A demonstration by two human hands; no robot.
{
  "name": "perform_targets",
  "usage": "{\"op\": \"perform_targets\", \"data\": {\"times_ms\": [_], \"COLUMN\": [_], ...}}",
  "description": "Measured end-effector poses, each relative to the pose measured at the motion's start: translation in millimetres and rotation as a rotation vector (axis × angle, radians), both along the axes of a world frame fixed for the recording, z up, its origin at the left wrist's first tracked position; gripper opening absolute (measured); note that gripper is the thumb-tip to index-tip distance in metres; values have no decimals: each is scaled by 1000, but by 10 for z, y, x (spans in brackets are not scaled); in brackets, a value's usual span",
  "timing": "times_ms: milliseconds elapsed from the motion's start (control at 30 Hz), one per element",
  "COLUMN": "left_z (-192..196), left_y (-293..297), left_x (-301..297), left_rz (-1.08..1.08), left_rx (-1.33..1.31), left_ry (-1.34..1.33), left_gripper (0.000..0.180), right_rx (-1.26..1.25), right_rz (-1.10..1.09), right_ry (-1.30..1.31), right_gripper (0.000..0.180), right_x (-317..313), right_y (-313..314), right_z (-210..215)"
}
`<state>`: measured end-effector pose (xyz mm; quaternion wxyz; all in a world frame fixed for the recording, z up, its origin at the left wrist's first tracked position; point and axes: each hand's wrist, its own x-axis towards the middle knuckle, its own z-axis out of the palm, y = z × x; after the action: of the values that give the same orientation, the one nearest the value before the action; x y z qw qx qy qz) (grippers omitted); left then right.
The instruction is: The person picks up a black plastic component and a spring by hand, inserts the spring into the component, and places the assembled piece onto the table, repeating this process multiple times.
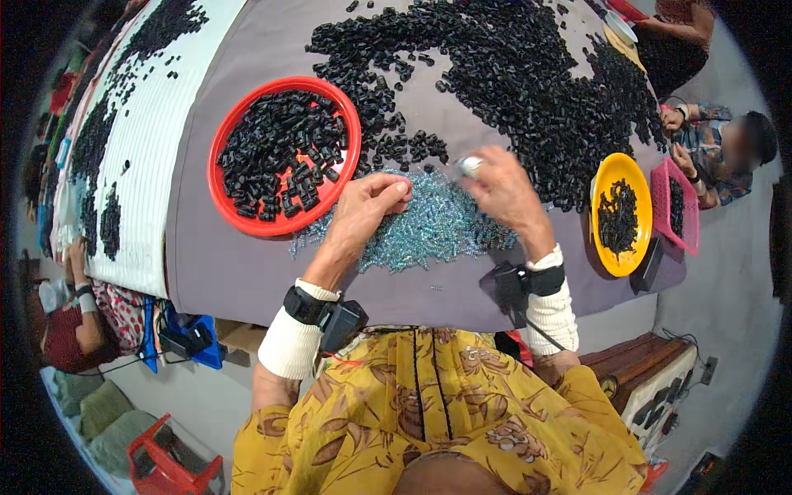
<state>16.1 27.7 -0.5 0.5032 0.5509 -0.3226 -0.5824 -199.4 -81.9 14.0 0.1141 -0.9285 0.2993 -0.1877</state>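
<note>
Though loose, blue-silver heap between grips

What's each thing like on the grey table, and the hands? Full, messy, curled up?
Left hand: curled; can't tell if it holds anything.
Right hand: curled, blurred, holding a small white thing.
Shiny bluish pieces: loose, spread out.
Black pieces: strewn loosely.
Red tray: mostly covered with black pieces, some bottom showing.
Yellow tray: partly filled, dark pieces.
Pink basket: dark pieces inside.
</note>
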Motion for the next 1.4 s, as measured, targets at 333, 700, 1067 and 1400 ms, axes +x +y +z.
{"op": "perform_targets", "data": {"times_ms": [333, 700, 1067, 1400], "left_z": [-56, -92, -93, -122], "left_y": [1, 23, 58, 63], "left_x": [21, 23, 18, 6], "left_rz": [-42, -86, -84, -89], "left_rx": [23, 2, -29, -10], "left_ry": [-29, -14, 31, 36], "left_gripper": [25, 24, 21, 23], "right_rx": [-11, 147, 211, 194], "right_rz": [-402, -372, -485, -329], "right_ry": [209, -12, 159, 72], "right_gripper": [30, 42, 59, 46], "right_x": [-328, -398, -347, 17], "right_y": [-357, -293, -192, -522], "right_z": [-152, 250, 49, -121]}}
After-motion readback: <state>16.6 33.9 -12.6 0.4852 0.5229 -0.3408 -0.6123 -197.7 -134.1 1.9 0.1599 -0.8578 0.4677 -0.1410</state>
